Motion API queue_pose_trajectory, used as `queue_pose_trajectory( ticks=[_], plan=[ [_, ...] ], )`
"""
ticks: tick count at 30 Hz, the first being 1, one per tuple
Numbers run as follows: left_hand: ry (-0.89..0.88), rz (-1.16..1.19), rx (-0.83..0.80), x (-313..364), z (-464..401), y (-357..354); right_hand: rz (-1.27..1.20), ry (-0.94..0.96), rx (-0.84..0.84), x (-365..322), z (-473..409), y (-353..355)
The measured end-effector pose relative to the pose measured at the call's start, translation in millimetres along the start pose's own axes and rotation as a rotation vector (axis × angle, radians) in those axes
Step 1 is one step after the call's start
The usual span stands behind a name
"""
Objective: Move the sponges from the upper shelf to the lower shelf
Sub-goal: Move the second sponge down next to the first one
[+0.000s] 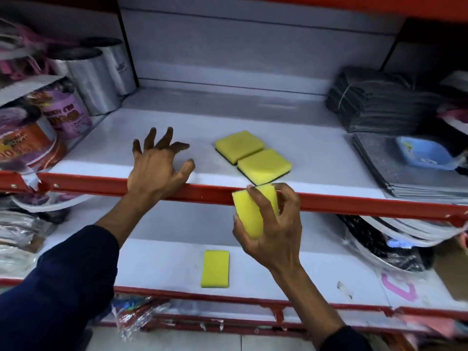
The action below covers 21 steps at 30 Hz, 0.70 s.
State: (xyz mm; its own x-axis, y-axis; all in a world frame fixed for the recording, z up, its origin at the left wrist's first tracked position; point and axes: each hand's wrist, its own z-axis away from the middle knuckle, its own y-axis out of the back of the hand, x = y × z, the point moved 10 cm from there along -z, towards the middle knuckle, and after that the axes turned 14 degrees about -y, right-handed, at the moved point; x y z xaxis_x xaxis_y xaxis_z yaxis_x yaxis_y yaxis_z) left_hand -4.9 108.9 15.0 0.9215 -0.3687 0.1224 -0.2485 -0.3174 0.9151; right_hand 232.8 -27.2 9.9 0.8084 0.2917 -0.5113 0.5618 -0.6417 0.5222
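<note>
One yellow sponge [215,269] already lies near the front of the lower shelf [291,279]. Above it, the right hand [268,224] has its fingers clamped on a second sponge [249,214], level with the upper shelf's red front edge [354,202]; lowering it under that edge looks next, with bare room to the right. The left hand [158,165] rests fingers apart on the upper shelf [316,148]. Two sponges [239,145] [264,165] remain farther back.

Store shelving unit [253,193]: white decks, red front rails, pale grey back panel [253,46]. Left side has foil rolls [101,79] and packaged goods; right side has a tied stack of dark cloths [379,105], grey trays [405,171], 1 blue dish [425,153]. Light tiled floor [202,340] below. Lighting dim, even.
</note>
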Motion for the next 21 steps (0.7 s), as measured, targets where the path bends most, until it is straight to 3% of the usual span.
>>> queue_pose_trajectory(
  ticks=[3, 5, 9, 13, 21],
  plan=[
    [-0.004, 0.003, 0.006, -0.5, -0.3, -0.6, -0.012, 0.161, 0.019, 15.7, 38.9, -14.2],
    [-0.006, 0.001, 0.010, -1.3, -0.6, -1.5, 0.026, 0.195, -0.073, 36.3, 64.4, -39.3],
    [0.001, 0.003, 0.018, -4.1, -1.4, -3.4, 0.201, -0.109, -0.393, 103.6, 105.8, -106.5],
    [0.005, 0.009, 0.026, -5.1, -1.9, -3.5, 0.356, -0.389, -0.535, 156.3, 142.8, -145.5],
    [0.011, 0.007, 0.033, -7.2, -2.1, -3.0, 0.551, -0.476, -0.577, 176.8, 166.9, -169.3]
  ],
)
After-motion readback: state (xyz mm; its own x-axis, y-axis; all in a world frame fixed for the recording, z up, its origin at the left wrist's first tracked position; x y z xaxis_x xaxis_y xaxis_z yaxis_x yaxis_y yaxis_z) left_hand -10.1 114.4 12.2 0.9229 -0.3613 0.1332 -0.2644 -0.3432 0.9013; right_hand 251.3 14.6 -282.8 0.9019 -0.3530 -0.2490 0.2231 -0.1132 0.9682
